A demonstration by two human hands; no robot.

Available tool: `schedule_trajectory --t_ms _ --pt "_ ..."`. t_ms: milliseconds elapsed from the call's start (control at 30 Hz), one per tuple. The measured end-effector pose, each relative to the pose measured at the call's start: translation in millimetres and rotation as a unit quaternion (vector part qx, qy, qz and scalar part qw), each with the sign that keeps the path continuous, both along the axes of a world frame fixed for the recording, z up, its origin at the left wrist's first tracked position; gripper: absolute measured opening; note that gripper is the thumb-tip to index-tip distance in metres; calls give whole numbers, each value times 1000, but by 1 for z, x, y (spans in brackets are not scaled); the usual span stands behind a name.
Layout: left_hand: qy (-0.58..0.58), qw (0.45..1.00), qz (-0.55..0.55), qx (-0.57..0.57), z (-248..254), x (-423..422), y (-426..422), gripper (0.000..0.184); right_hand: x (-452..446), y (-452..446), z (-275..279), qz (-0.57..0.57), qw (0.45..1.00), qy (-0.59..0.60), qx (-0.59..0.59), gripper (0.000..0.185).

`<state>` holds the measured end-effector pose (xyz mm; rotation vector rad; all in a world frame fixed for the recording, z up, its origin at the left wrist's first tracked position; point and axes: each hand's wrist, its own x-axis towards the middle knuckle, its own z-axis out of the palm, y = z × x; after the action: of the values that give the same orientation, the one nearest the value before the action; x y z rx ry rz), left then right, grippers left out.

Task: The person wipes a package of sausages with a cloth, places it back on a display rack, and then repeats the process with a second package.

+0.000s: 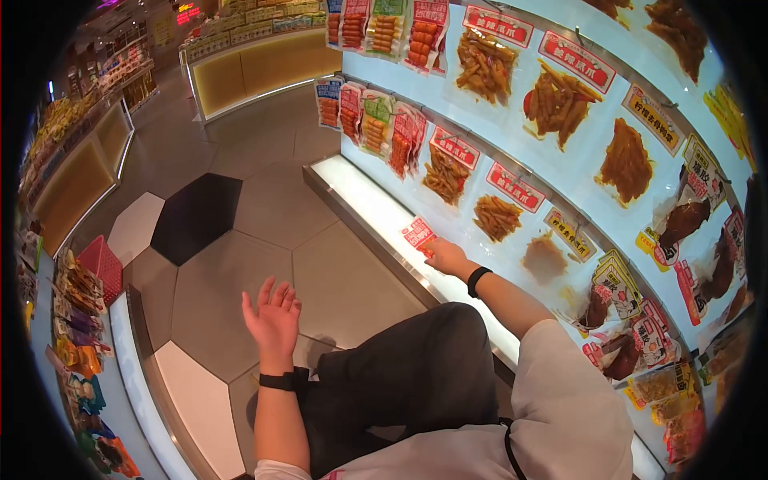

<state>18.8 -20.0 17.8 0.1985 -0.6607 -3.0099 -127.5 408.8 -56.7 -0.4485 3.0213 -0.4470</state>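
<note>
My right hand reaches out over the lit white ledge at the foot of the wall display. Its fingers are closed on the edge of a red-and-white snack packet; the packet's lower part is hidden by the hand. Just beyond and above hang packets of chicken feet with red header cards. My left hand is held up over the floor, palm showing, fingers apart, with nothing in it.
Hooks on the wall to the right carry sausage packets and bagged meats. The lit ledge runs along its base. A pink basket stands at left beside a shelf of snacks. Counters stand farther back.
</note>
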Motion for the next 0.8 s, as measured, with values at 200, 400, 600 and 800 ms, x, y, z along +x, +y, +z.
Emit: schedule_trajectory --t_ms 200,400,600,800 --pt "-11 1000 -3 -25 -9 -7 -2 58 9 37 -38 -65 985 -125 98 87" --pt "-10 1000 -19 -20 -13 -14 4 56 7 33 -25 -68 985 -125 100 76" --pt "-5 1000 -10 -15 -10 -8 2 54 15 14 -43 -82 986 -6 146 22" --pt "-11 998 -19 -60 -19 -9 -6 52 0 -7 -17 -66 989 72 110 16"
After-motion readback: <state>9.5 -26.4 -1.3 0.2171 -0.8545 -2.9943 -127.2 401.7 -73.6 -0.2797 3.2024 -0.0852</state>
